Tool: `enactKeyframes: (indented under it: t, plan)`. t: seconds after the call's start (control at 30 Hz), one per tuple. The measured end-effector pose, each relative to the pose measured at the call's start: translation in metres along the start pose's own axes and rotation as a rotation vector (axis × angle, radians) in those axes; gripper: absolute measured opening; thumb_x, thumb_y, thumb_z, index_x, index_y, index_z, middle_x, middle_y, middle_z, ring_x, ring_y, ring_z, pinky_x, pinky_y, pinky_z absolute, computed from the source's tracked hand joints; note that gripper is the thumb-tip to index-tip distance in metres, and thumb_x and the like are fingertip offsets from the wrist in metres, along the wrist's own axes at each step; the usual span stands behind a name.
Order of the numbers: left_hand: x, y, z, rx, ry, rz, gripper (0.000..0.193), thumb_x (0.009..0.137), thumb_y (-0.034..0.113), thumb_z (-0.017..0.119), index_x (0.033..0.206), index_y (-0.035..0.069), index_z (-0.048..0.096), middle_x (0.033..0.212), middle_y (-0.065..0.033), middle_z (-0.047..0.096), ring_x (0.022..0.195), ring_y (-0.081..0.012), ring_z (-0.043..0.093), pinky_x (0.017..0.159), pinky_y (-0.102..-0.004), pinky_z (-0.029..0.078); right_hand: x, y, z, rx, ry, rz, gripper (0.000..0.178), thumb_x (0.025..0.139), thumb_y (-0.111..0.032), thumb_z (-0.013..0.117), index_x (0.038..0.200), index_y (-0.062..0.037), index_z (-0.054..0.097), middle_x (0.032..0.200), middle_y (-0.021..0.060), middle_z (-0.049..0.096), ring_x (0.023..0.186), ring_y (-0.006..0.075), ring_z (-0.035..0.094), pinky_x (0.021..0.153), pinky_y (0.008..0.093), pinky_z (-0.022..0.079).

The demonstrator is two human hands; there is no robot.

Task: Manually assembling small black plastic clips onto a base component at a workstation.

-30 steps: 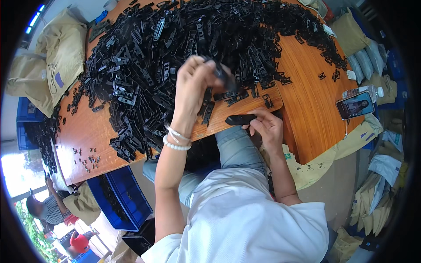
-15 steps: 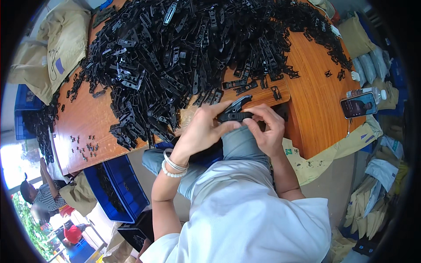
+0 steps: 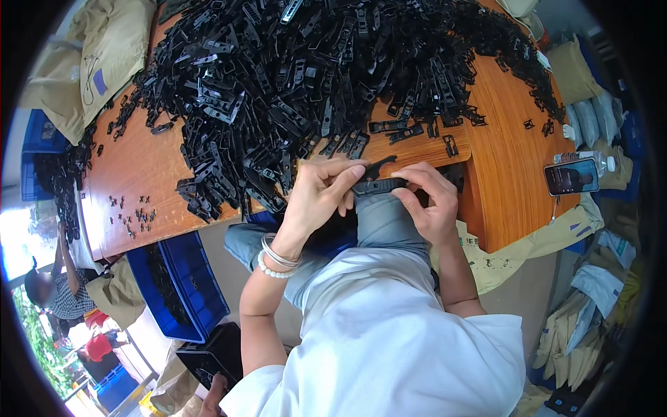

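Both hands are close together above my lap, at the table's near edge. My right hand [image 3: 429,201] pinches the right end of a long black plastic part [image 3: 379,186] with ridges along its side. My left hand [image 3: 321,191], a bracelet at its wrist, is closed at the left end of this part. A second slim black piece [image 3: 379,168] slants up from behind the left fingers; whether it joins the ridged part cannot be made out. Beyond the hands lies a large heap of similar black plastic parts [image 3: 299,76].
The wooden table [image 3: 517,139] carries a phone [image 3: 571,177] and a clear bottle [image 3: 603,163] at right. Small dark pieces [image 3: 135,215] lie scattered at left. A blue crate [image 3: 198,285] stands below left, paper sacks [image 3: 114,52] at far left. Another person's hand [image 3: 215,393] shows at lower left.
My left hand has turned, its thumb now up beside the slim black piece, which sits lower between the hands. My right hand keeps its pinch. A hand has appeared at lower left.
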State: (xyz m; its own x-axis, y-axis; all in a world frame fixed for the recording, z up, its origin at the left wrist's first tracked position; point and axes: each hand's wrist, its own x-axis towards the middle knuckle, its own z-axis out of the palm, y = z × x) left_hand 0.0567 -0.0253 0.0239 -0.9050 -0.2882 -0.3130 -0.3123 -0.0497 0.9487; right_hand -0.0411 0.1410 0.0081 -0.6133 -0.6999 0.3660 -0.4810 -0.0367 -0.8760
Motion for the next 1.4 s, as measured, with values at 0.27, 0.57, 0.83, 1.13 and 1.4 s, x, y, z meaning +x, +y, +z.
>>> enactKeyframes:
  t: [0.27, 0.57, 0.83, 1.13, 1.4]
  plan:
    - [-0.018, -0.006, 0.003, 0.332, 0.004, 0.317, 0.037, 0.076, -0.001, 0.060, 0.111, -0.006, 0.052, 0.071, -0.0094, 0.061, 0.057, -0.0123, 0.060, 0.052, -0.0218, 0.047, 0.002, -0.003, 0.007, -0.006, 0.003, 0.030, 0.019, 0.076, -0.006, 0.063, 0.092, 0.0015, 0.059, 0.089, 0.0105, 0.056, 0.070, 0.0141, 0.052, 0.063, 0.0243, 0.043]
    - [-0.030, -0.008, -0.001, 0.421, 0.100, 0.439, 0.037, 0.071, 0.008, 0.068, 0.102, -0.006, 0.055, 0.065, -0.0132, 0.054, 0.049, -0.0194, 0.053, 0.047, -0.0285, 0.042, 0.006, 0.002, 0.020, -0.015, -0.066, 0.038, 0.025, 0.080, -0.017, 0.061, 0.096, 0.0020, 0.057, 0.087, 0.0111, 0.054, 0.073, 0.0190, 0.053, 0.067, 0.0261, 0.043]
    - [-0.030, -0.025, -0.027, 0.151, -0.039, 0.309, 0.030, 0.075, 0.009, 0.066, 0.101, -0.003, 0.058, 0.073, -0.0078, 0.062, 0.058, -0.0118, 0.058, 0.055, -0.0232, 0.047, 0.007, -0.001, 0.020, 0.341, -0.294, 0.284, 0.022, 0.079, 0.002, 0.056, 0.100, 0.0033, 0.059, 0.082, 0.0078, 0.054, 0.070, 0.0110, 0.054, 0.059, 0.0198, 0.045]
    - [0.021, -0.060, -0.210, 0.580, 0.965, 0.298, 0.012, 0.079, 0.010, 0.059, 0.085, 0.000, 0.064, 0.063, 0.0000, 0.058, 0.051, -0.0058, 0.050, 0.046, -0.0187, 0.041, -0.013, 0.017, 0.039, 0.114, -0.478, 0.230, 0.018, 0.079, 0.005, 0.054, 0.096, 0.0055, 0.060, 0.091, 0.0118, 0.059, 0.077, 0.0178, 0.063, 0.066, 0.0222, 0.050]
    - [0.060, -0.063, -0.265, 0.688, 1.208, 0.164, 0.019, 0.071, 0.015, 0.063, 0.082, 0.000, 0.067, 0.075, -0.0138, 0.066, 0.068, -0.0201, 0.063, 0.065, -0.0286, 0.049, -0.030, 0.029, 0.010, 0.100, -0.339, 0.488, 0.016, 0.079, 0.003, 0.053, 0.093, 0.0070, 0.060, 0.086, 0.0114, 0.059, 0.073, 0.0161, 0.060, 0.066, 0.0226, 0.049]
